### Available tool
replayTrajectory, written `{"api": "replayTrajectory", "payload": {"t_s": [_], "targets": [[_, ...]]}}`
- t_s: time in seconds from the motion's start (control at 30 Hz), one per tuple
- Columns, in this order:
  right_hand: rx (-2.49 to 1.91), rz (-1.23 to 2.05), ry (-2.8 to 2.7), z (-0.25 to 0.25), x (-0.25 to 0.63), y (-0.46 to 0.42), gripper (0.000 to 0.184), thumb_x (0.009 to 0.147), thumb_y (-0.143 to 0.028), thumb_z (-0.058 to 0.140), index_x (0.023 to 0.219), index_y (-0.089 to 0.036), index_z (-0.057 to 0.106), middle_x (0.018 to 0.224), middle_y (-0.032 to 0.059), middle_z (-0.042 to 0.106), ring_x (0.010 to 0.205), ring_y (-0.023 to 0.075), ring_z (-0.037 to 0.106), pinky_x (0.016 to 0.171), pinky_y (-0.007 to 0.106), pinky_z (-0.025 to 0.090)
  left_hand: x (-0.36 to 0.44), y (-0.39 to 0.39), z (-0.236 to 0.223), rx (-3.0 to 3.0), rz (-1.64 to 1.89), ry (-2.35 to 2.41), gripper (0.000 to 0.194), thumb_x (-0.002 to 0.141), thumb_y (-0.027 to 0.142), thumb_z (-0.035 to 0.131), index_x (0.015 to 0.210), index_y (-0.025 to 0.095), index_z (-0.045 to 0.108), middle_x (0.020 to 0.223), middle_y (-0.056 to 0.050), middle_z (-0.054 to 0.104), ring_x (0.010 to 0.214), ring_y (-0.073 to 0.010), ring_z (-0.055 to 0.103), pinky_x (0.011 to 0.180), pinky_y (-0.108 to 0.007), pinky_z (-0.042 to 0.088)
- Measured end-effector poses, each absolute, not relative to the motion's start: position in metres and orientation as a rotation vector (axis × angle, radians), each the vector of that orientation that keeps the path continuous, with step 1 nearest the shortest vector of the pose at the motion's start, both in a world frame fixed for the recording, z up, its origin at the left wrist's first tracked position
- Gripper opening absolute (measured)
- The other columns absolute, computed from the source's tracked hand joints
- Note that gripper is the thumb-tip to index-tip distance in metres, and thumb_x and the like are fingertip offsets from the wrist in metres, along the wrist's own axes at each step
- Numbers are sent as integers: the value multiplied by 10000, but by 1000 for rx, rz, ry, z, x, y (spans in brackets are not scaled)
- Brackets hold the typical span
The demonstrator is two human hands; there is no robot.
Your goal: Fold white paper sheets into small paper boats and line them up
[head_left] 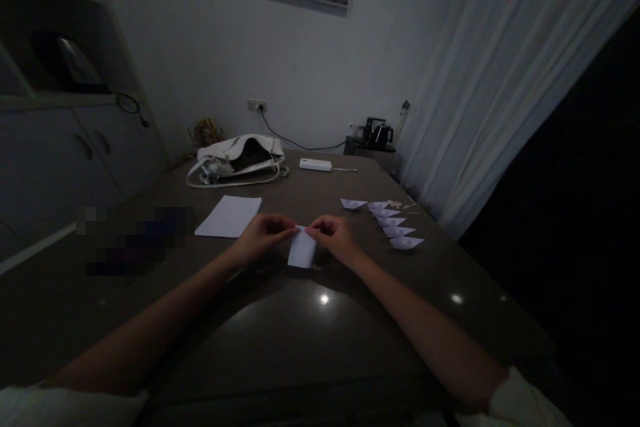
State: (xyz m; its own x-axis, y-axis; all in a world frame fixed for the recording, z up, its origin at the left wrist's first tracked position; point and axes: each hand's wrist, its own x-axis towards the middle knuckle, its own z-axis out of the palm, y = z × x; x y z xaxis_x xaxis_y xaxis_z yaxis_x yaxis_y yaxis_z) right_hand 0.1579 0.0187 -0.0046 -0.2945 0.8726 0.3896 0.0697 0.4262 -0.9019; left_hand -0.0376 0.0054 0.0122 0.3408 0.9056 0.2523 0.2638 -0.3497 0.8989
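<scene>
A small folded white paper (302, 251) lies on the dark table (280, 333) in front of me. My left hand (263, 235) pinches its top edge from the left, fingers closed on it. From the right, my right hand (334, 235) pinches the same edge. A stack of white sheets (229, 216) lies just left of my left hand. To the right of my right hand, several folded paper boats (391, 221) sit in a row.
A white handbag (239, 160) rests at the table's far side, with a white power bank (315, 165) and cable beside it. A kettle (376, 133) stands on a side table at the back. Curtains (500, 80) hang on the right, cabinets (75, 147) on the left.
</scene>
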Motion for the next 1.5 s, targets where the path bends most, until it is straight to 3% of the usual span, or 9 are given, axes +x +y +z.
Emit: {"api": "replayTrajectory", "payload": {"t_s": [0.6,1.5], "targets": [[-817,988,-1714,-3,158,17,206,698,-350,670,700,-149,629,662,15,627,602,113,554,569,226,426,-35,1,19,1701,1025,1052,367,630,459,729,785,128,700,767,-63,716,699,-193,638,658,-290,489],[-837,1048,-1576,-7,157,23,247,687,-391,666,756,-159,615,676,11,609,579,112,537,534,221,429,-45,10,15,1766,1180,1157,357,667,471,708,801,140,690,796,-65,721,749,-207,651,698,-293,502]]}}
